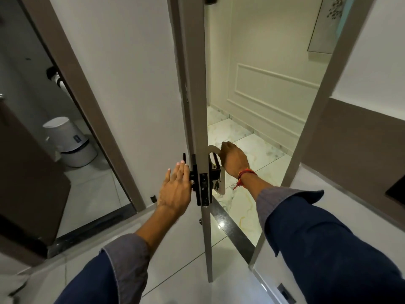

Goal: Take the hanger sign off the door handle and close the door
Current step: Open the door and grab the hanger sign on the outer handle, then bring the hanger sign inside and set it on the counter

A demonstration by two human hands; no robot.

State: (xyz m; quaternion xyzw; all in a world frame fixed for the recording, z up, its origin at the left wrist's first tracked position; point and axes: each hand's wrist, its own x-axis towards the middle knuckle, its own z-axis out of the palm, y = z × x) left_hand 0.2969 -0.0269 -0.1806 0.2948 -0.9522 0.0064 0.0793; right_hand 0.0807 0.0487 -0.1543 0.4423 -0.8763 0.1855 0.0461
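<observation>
Right hand (233, 160) grips the hanger sign (219, 172) on the door handle (215, 164); left hand (175, 189) open

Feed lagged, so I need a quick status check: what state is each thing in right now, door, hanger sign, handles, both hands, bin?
door: open, seen edge-on
hanger sign: hooked over the outer handle, not yet off
inner handle: no sign on it
right hand: gripping the sign's top loop
left hand: fingers extended, flat by the inner handle
bin: upright, lid closed
</observation>
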